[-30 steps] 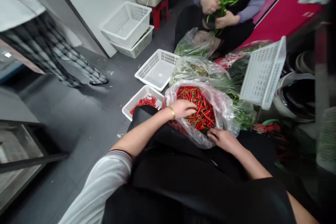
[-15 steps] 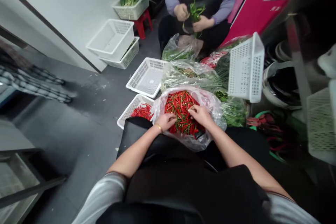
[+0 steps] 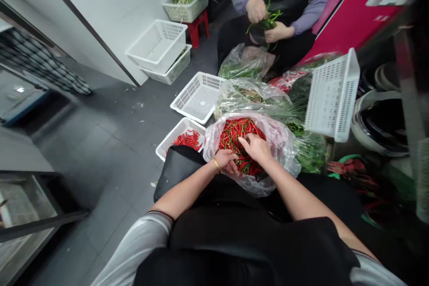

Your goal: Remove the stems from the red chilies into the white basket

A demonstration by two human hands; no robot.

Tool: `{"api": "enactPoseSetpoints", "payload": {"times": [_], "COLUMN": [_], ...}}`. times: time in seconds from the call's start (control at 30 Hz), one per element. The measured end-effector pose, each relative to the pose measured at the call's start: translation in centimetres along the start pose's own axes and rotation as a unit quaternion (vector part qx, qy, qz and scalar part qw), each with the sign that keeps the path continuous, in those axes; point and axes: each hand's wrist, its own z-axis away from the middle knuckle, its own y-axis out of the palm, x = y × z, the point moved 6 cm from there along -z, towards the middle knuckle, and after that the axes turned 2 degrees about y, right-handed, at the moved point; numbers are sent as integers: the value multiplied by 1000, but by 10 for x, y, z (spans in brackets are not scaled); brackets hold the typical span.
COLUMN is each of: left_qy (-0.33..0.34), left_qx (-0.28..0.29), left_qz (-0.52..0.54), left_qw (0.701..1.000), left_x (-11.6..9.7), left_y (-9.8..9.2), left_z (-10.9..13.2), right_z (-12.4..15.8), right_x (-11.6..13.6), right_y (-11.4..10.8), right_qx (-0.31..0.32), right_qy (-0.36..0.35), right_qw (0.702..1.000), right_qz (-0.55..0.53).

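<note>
Red chillies with green stems [image 3: 239, 132] fill an open clear plastic bag [image 3: 283, 143] in front of my lap. My left hand [image 3: 227, 161] is at the near left of the heap, palm turned up and fingers apart, with no clear object in it. Over the middle of the heap is my right hand [image 3: 255, 146], its fingers bent down to the chillies; what they pinch, if anything, is too small to make out. Loose red chillies [image 3: 189, 139] lie in a white basket [image 3: 164, 145] left of the bag.
Beyond the bag are a white basket [image 3: 197, 98], bagged greens [image 3: 246, 65] and a seated person's hands [image 3: 276, 32] holding green stalks. An upright white basket [image 3: 326, 94] stands right. Stacked baskets [image 3: 157, 44] are by the wall; checked trousers [image 3: 43, 60] show far left.
The view has shifted, moving most things rightward. My left hand has opened and turned palm up; my right hand has moved inward over the chillies. The other person's hands have come closer together.
</note>
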Motion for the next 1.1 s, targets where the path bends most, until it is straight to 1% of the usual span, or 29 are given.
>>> {"api": "enactPoseSetpoints", "payload": {"times": [0.07,0.13,0.2,0.23,0.3,0.37,0.47,0.5,0.53,0.57,0.6,0.67,0.7,0.77,0.8,0.83,0.9,0.97,1.0,1.03,1.1], "left_qy": [8,32,53,61,69,71,63,76,105,148,200,295,324,342,337,326,308,302,305,310,330], "left_qx": [-44,-80,-102,-108,-110,-106,-95,-98,-109,-126,-144,-163,-155,-121,-103,-91,-79,-73,-67,-54,-18], "left_qz": [24,40,39,29,-5,-60,-116,-126,-141,-168,-210,-326,-388,-494,-534,-565,-602,-610,-603,-588,-526], "left_qw": [999,995,993,992,991,990,987,984,978,967,946,883,849,790,769,753,733,729,734,745,784], "left_x": [-3,-7,-10,-11,-14,-16,-21,-24,-30,-37,-45,-58,-61,-61,-60,-58,-54,-50,-47,-44,-38], "left_y": [-14,-25,-32,-33,-31,-24,-16,-15,-16,-18,-20,-19,-15,-7,-4,-1,1,2,2,2,2], "left_z": [3,6,8,8,6,3,-3,-4,-3,-1,3,11,13,11,8,4,-2,-3,-2,0,6], "right_z": [-23,-37,-38,-35,-21,-8,-1,-3,-4,-6,-6,-2,3,14,20,24,32,39,43,47,56], "right_x": [4,1,-12,-22,-41,-49,-44,-41,-38,-36,-35,-34,-33,-31,-30,-29,-27,-22,-20,-17,-14], "right_y": [3,9,13,15,18,19,15,13,11,8,6,2,1,-1,-2,-2,0,3,3,3,3], "right_qx": [25,55,70,77,94,103,85,78,73,68,64,57,56,55,54,53,57,67,73,81,119], "right_qy": [9,-15,-32,-28,-12,-1,3,4,3,-3,-13,-50,-76,-123,-136,-138,-125,-120,-127,-142,-170], "right_qw": [999,998,997,997,995,995,995,995,995,996,997,997,995,985,978,972,966,965,965,963,946], "right_qz": [28,33,6,-11,-34,-17,47,61,66,62,51,7,-28,-111,-149,-180,-220,-222,-217,-216,-251]}}
